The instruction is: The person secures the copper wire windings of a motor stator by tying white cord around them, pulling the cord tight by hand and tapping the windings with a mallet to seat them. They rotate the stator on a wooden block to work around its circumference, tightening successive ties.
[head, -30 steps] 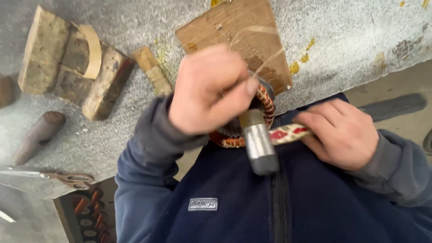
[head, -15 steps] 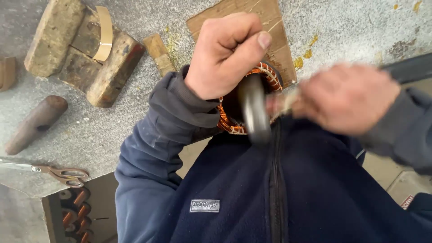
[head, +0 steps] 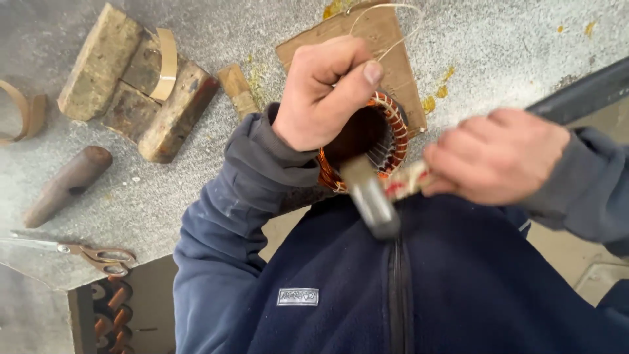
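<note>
At frame centre, the left hand [head: 327, 92] grips the rim of the copper-wound coil [head: 386, 131], fingers curled over it. The right hand [head: 498, 154] closes around the hammer [head: 370, 196], its head just below the coil.

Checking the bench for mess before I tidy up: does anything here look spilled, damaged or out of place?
Yellow flecks lie scattered on the grey stone bench beside the brown cardboard sheet, like spilled crumbs. A loose pale string loops off the cardboard. The metal scissors sit at the bench edge.
</note>
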